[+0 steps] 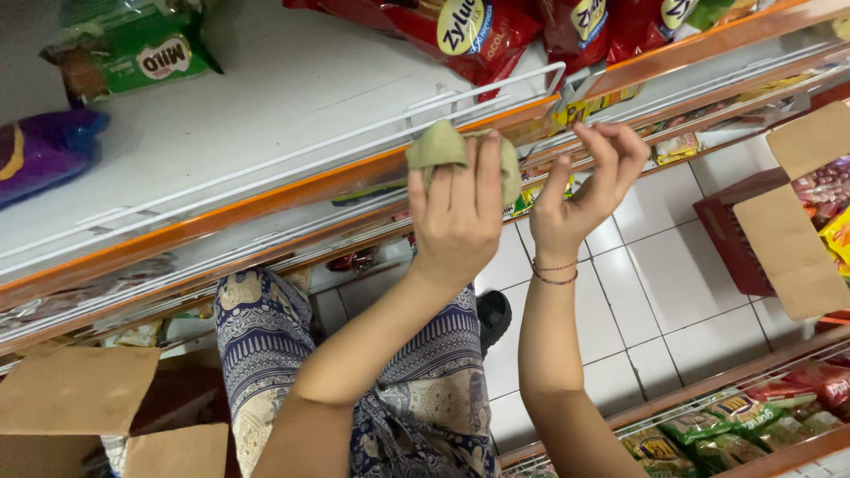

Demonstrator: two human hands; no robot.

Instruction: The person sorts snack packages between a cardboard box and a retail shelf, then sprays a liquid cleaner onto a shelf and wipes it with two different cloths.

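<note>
The left hand (456, 208) is closed around a small olive-green cloth (447, 149) and presses it against the orange front edge of the white shelf (266, 97). The cloth sits just under the white wire rail (372, 133) that runs along this edge. The right hand (589, 181) is just beside it, empty, with the fingers loosely curled and holding nothing; a thin bracelet (556, 273) is around its wrist.

The shelf top is mostly bare in the middle, so there is open room behind the rail. A green packet (146, 49) and a purple packet (40, 150) lie at the left part of it, and red packets (478, 31) lie at the far right part. Lower shelves with orange edges follow below.

Under the arms there are patterned blue trousers (434, 372) and a white tiled floor (673, 265). 1 open cardboard box (779, 221) stands on the floor at the right, and another cardboard box (80, 398) is at the lower left. Green packets (726, 425) lie on a low shelf at the bottom right.
</note>
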